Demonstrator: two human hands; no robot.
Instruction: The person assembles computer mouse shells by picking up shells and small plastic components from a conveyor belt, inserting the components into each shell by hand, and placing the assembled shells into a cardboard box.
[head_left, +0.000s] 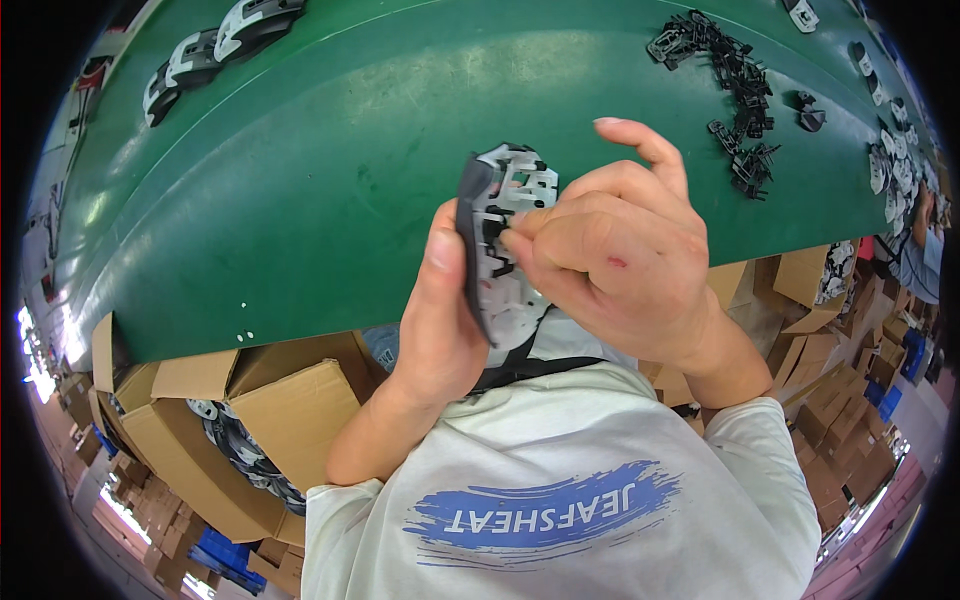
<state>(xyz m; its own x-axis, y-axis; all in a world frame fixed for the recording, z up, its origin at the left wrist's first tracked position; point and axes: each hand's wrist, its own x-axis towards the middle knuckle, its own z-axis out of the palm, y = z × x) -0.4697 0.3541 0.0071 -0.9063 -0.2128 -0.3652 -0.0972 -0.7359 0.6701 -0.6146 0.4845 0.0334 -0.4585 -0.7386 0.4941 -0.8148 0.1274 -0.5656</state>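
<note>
My left hand (440, 320) grips a curved plastic shell (512, 305), dark on its outer side and white inside, with ribs and openings. The shell stands on edge in front of my body, its inside turned to the right. A small black plastic part (493, 228) sits against the inner side of the shell. On that part my right hand (625, 245) closes thumb and index finger in a pinch, while the little finger sticks out. The fingertips partly cover it, so whether it is fully seated cannot be seen.
A green table (330, 190) spans the view. On it lie a heap of black plastic parts (745, 95), a loose black piece (810, 112), black-and-white shells (255, 28) and white pieces (895, 165). Cardboard boxes (300, 420) stand at the near edge. Another person (918, 265) is at far right.
</note>
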